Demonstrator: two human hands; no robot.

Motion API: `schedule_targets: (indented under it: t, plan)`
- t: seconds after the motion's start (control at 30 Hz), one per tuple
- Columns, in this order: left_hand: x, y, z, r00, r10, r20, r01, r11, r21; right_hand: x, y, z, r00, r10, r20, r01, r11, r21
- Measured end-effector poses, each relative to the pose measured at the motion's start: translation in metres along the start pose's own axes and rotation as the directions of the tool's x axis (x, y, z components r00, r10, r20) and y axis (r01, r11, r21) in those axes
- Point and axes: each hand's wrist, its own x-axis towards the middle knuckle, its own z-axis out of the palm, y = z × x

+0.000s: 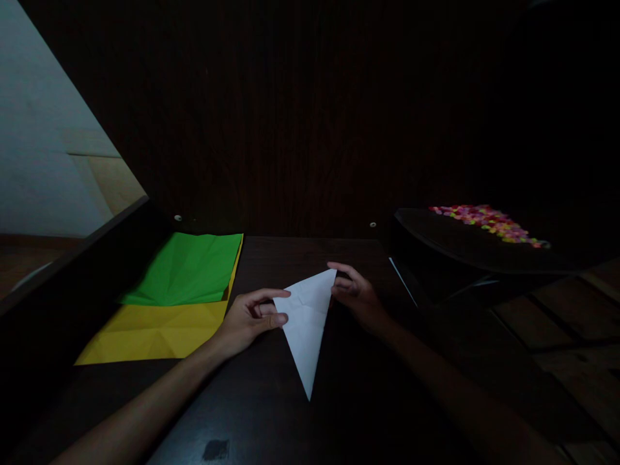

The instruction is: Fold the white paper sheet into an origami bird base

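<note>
A white sheet of paper (307, 323), folded to a triangle with faint creases, is held up in the middle with its sharp tip pointing down toward me. My left hand (256, 315) pinches its left corner between thumb and fingers. At the upper right corner, my right hand (356, 292) grips the paper's edge, the index finger along the top and the other fingers curled; its thumb is mostly hidden. To the left of my left hand, a creased green sheet of paper (188, 268) lies on a larger yellow sheet (159, 332).
A dark wooden surface (232, 394) lies below my hands, with a dark upright panel (290, 129) behind and a raised side board (77, 258) at left. On the right, a dark rounded ledge (445, 242) bears a string of pink and yellow bits (489, 223).
</note>
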Motion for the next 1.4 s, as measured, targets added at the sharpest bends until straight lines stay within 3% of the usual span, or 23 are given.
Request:
schedule_targets:
  t: [0.3, 0.47, 0.67, 0.83, 1.17, 1.4]
  plan:
    - [-0.004, -0.002, 0.011, 0.993, 0.031, -0.114, -0.017, 0.993, 0.118, -0.005, -0.003, 0.015, 0.986, 0.167, -0.024, -0.166, 0.985, 0.034]
    - [-0.006, -0.004, 0.015, 0.983, 0.081, -0.167, -0.053, 0.985, 0.167, -0.012, -0.006, 0.027, 0.995, 0.101, 0.004, -0.101, 0.995, -0.011]
    - [-0.009, 0.002, 0.024, 0.979, 0.121, -0.163, -0.111, 0.991, 0.07, -0.017, -0.005, 0.028, 0.988, 0.115, -0.103, -0.124, 0.988, -0.092]
    - [-0.012, 0.006, 0.03, 0.995, 0.03, -0.094, -0.024, 0.998, 0.063, -0.018, -0.001, 0.029, 0.993, 0.118, 0.005, -0.117, 0.989, -0.087]
    - [-0.006, 0.003, 0.022, 0.996, -0.074, 0.055, 0.075, 0.997, -0.015, -0.016, 0.003, 0.025, 0.996, 0.074, 0.05, -0.063, 0.98, -0.19]
    - [-0.005, 0.0, 0.017, 0.995, -0.085, 0.059, 0.093, 0.986, -0.141, -0.015, 0.003, 0.022, 0.996, 0.078, 0.047, -0.072, 0.989, -0.129]
